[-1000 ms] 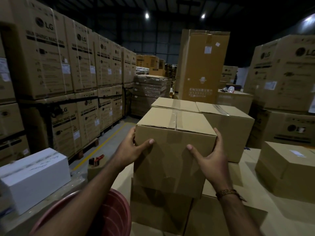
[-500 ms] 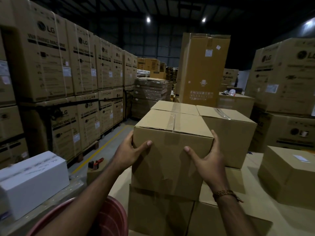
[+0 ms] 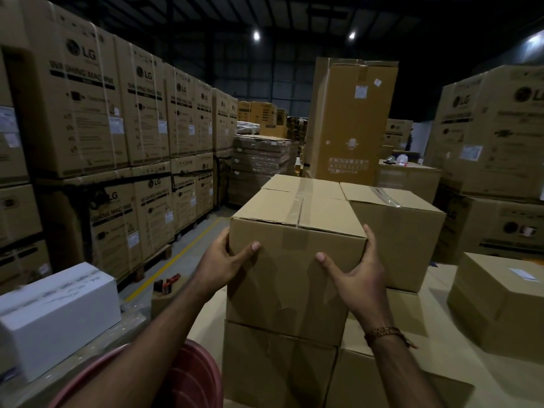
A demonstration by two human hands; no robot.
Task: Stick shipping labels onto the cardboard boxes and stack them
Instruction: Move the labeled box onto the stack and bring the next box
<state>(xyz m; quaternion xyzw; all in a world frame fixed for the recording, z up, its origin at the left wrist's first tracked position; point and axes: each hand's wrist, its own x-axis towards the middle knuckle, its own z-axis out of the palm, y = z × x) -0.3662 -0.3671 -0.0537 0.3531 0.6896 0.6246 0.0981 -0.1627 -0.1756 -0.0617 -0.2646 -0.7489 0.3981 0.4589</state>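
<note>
A taped brown cardboard box (image 3: 294, 278) sits on top of another cardboard box (image 3: 276, 366) directly in front of me. My left hand (image 3: 223, 263) grips its left front corner, thumb on the front face and fingers round the side. My right hand (image 3: 359, 278) grips the right front corner the same way. No label shows on the faces of this box that I can see. A second stack's top box (image 3: 406, 231) stands touching it on the right. Further right, a lower box (image 3: 497, 301) carries a white label (image 3: 522, 273) on its top.
A white box (image 3: 59, 313) lies at the left, with a red tape dispenser (image 3: 167, 285) beyond it. A pink tub (image 3: 194, 378) is under my left forearm. Tall LG carton stacks (image 3: 88, 113) line the left aisle and the right side. A tall upright carton (image 3: 350, 122) stands behind.
The held box has shifted a little to the left, more in line with the box under it. Both hands keep the same grip on its corners.
</note>
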